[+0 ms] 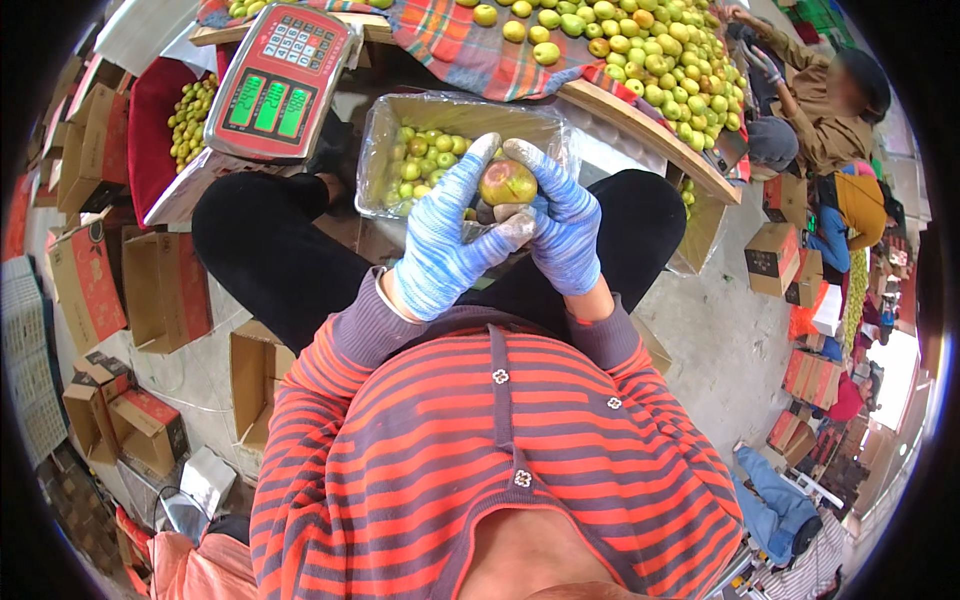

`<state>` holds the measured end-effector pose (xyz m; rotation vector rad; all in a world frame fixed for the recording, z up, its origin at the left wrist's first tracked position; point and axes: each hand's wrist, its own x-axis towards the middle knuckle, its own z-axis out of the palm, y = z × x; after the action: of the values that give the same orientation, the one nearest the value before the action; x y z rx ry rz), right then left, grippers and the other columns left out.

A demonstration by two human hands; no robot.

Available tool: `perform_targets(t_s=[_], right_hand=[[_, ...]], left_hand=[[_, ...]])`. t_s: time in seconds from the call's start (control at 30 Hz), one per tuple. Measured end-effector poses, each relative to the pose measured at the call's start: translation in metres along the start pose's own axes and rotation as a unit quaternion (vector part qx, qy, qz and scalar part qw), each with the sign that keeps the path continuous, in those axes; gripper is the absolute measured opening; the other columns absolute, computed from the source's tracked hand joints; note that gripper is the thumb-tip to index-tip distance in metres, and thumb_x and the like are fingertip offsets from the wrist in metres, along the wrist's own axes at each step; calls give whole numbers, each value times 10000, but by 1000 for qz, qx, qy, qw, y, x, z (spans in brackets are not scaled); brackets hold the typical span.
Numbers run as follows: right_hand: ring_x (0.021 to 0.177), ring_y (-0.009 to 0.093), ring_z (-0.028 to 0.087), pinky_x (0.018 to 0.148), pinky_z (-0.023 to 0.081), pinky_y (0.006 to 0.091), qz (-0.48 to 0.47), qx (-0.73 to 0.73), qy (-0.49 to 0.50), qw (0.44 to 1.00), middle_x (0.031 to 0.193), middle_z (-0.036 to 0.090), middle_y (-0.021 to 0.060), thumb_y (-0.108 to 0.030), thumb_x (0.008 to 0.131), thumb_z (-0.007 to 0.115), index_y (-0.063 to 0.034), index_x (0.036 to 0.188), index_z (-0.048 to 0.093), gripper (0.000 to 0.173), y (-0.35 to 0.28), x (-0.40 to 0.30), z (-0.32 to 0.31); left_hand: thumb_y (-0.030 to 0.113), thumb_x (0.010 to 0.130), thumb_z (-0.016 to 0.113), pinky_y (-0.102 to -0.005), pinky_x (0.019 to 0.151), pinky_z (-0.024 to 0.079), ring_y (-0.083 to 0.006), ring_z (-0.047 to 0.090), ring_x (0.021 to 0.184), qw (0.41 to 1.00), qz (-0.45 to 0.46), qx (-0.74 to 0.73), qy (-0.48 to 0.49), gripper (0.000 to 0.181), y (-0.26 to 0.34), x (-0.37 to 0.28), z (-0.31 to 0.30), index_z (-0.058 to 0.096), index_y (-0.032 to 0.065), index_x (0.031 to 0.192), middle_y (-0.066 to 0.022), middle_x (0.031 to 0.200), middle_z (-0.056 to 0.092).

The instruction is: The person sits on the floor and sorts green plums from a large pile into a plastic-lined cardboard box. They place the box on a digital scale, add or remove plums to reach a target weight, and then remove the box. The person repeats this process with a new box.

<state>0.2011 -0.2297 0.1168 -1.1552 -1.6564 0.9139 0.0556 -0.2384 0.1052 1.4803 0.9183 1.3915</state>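
Observation:
My left hand [450, 240] and my right hand [559, 225], both in blue-and-white knit gloves with greyish fingertips, hold one round green fruit [508, 182] with a reddish-brown patch between their fingers. Below them stands a box lined with clear plastic [375, 135], partly filled with small green fruits [431, 154]; my hands hide part of it. Beyond the box, a plaid cloth [450, 52] on a wood-edged table bears a large heap of green and yellowish fruits [660, 64].
A red digital scale [281, 82] with lit green displays stands at the upper left, beside a red-lined container [150, 142] of fruits. Open cardboard boxes [165, 292] lie at the left. Other people [814, 105] sit at the right, near more cardboard boxes [772, 259].

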Motion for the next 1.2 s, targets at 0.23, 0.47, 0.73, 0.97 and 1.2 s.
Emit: perform_targets(t_s=[0.23,0.47,0.73,0.97,1.2], right_hand=[[976,127,546,861,445,249,45,111,15,993,1103,584,79,-156,741,716,9,1206,500,539,-8,-7,12],[959,170,588,832,467,268,-92,-81,39,992,1078,609,134,-193,757,703,35,1197,495,537,3,-7,13],[873,235,629,746,489,287,3,65,9,998,1007,620,184,-159,753,678,23,1206,489,524,23,-22,26],[900,338,604,777,482,361,-28,-51,-58,997,1006,593,216,-205,772,656,11,1229,449,546,27,-37,41],[903,356,589,789,472,401,43,-59,-153,985,998,587,224,-285,788,637,14,1234,434,574,39,-40,52]], left_hand=[[120,762,705,-293,932,395,-175,480,1074,968,-179,-171,-27,674,6,-5,0,353,-17,1320,-116,1205,479],[121,801,659,-268,910,408,-152,490,1055,960,-218,-178,-6,609,13,-6,2,362,-14,1315,-105,1194,483],[185,844,587,-231,788,444,-121,529,913,966,-232,-107,31,447,3,-9,2,458,-43,1207,-93,1050,554],[174,882,530,-219,758,437,-104,538,864,970,-238,-10,48,334,-7,-39,-16,532,-51,1129,-57,962,591],[135,901,508,-213,758,454,-98,557,860,933,-336,-93,93,306,-26,-54,-27,549,-77,1117,-84,970,615]])
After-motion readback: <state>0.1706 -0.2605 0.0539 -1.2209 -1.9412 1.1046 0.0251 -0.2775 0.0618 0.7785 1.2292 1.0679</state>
